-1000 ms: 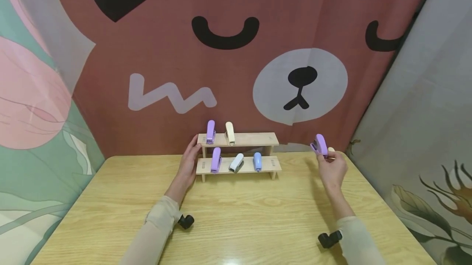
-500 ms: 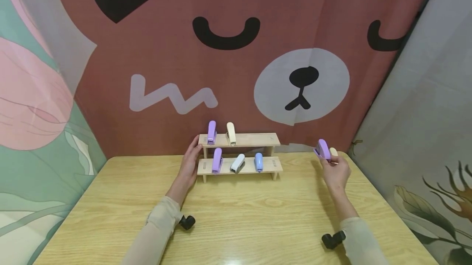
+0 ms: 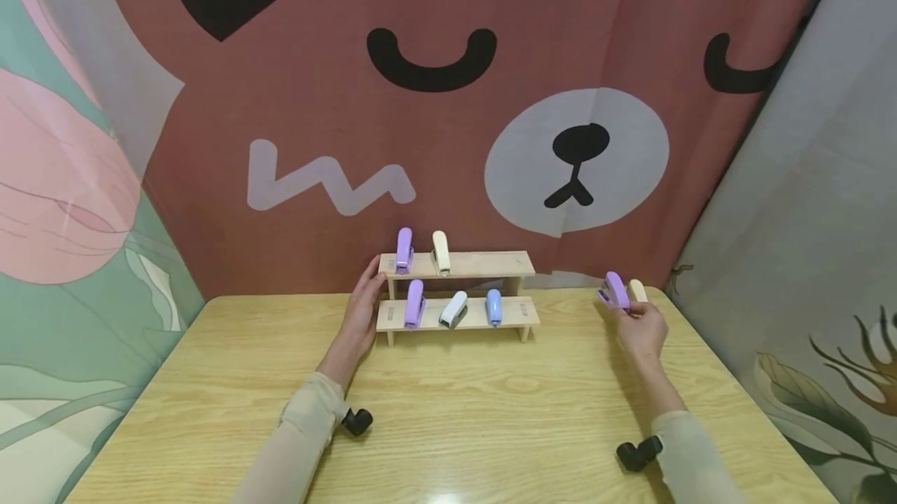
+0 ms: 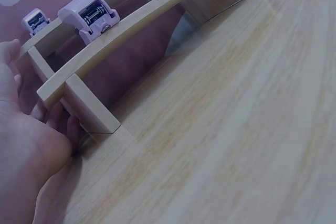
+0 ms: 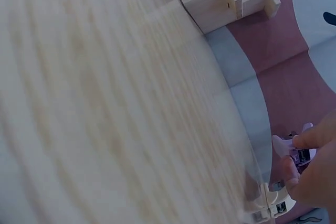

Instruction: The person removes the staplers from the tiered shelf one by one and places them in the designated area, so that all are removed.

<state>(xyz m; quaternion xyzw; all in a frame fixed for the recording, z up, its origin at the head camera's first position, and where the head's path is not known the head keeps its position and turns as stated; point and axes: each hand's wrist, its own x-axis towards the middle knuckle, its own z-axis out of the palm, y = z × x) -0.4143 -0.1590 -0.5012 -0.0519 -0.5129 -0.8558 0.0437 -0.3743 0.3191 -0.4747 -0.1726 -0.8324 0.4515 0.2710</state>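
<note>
A two-tier wooden display stand stands at the table's back. My left hand holds its left end, fingers bent against the side; in the left wrist view some fingertips are behind the lower board. On the top tier are a purple stapler and a cream stapler. The lower tier bears another purple stapler, a white stapler lying askew and a blue stapler. At the right, my right hand pinches a purple stapler between thumb and fingers, beside another cream stapler.
The light wood table ends at a brown curtain with a bear face, just behind the stand. A grey patterned curtain hangs along the right edge. Small black wrist cameras sit at both cuffs.
My right hand has moved slightly down and right with the purple stapler, and more of the cream stapler beside it shows. My left hand stays at the stand.
</note>
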